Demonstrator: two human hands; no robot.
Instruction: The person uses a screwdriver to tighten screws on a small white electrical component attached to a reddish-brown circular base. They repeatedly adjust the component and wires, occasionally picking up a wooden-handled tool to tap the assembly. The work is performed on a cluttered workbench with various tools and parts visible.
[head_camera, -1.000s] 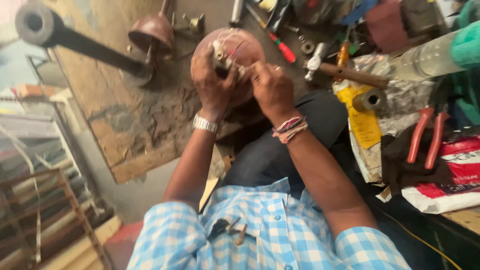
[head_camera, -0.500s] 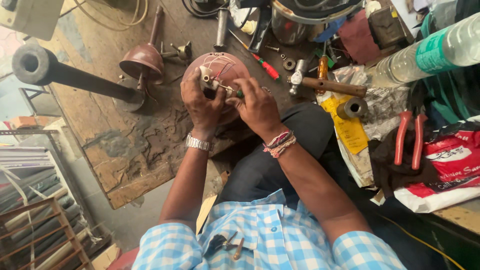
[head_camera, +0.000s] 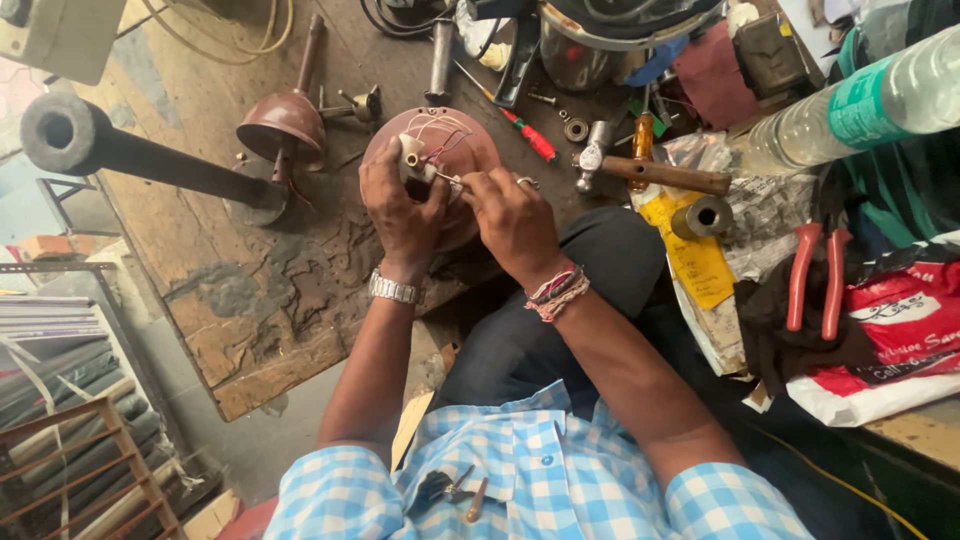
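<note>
A round brown motor housing (head_camera: 470, 135) with thin red and white wires on top rests on the worn wooden bench (head_camera: 270, 290). My left hand (head_camera: 400, 205), with a metal watch on its wrist, grips a small white part on top of the housing. My right hand (head_camera: 515, 220), with thread bands on its wrist, pinches a thin wire end right beside that part. The two hands touch each other over the housing and hide its near half.
Right of the housing lie a wooden-handled hammer (head_camera: 650, 172), a red-handled screwdriver (head_camera: 528, 137), red-handled pliers (head_camera: 815, 280), a plastic bottle (head_camera: 870, 100) and a red and white bag (head_camera: 900, 335). A brown bell-shaped cover (head_camera: 283, 125) and a dark pipe (head_camera: 130, 155) lie to the left.
The view has shifted and tilted, so the bench sits lower and fuller in frame. Both hands stay on top of the housing, and the fingers have closed in on the white part and wire.
</note>
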